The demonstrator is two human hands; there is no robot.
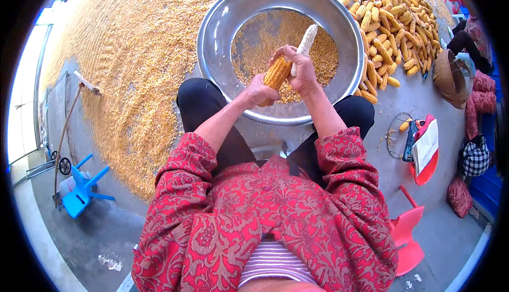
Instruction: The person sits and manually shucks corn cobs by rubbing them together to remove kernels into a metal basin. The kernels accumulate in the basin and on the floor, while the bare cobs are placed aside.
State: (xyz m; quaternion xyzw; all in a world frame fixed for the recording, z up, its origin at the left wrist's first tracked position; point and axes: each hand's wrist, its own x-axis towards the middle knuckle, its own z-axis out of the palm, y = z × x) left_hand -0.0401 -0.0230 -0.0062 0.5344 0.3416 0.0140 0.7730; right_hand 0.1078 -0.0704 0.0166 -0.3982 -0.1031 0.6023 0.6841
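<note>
A yellow ear of corn (pixel 277 72) is held over a wide metal basin (pixel 278 119), its lower end in my left hand (pixel 260 90). My right hand (pixel 301 69) grips a bare white corn cob (pixel 307 41) that points up and to the right; its lower end lies against the upper part of the ear. The fingers of that hand also reach over the ear's top. Loose corn kernels (pixel 322 59) cover much of the basin's bottom, beneath both hands. The basin stands between my knees.
Corn ears (pixel 383 33) are heaped right of the basin. Loose kernels (pixel 131 45) spread over the floor at left, beside a long-handled wooden rake (pixel 71 113). A blue chair (pixel 79 192), red chair (pixel 407 240) and brown basket (pixel 449 77) stand around. Another person (pixel 471 45) sits far right.
</note>
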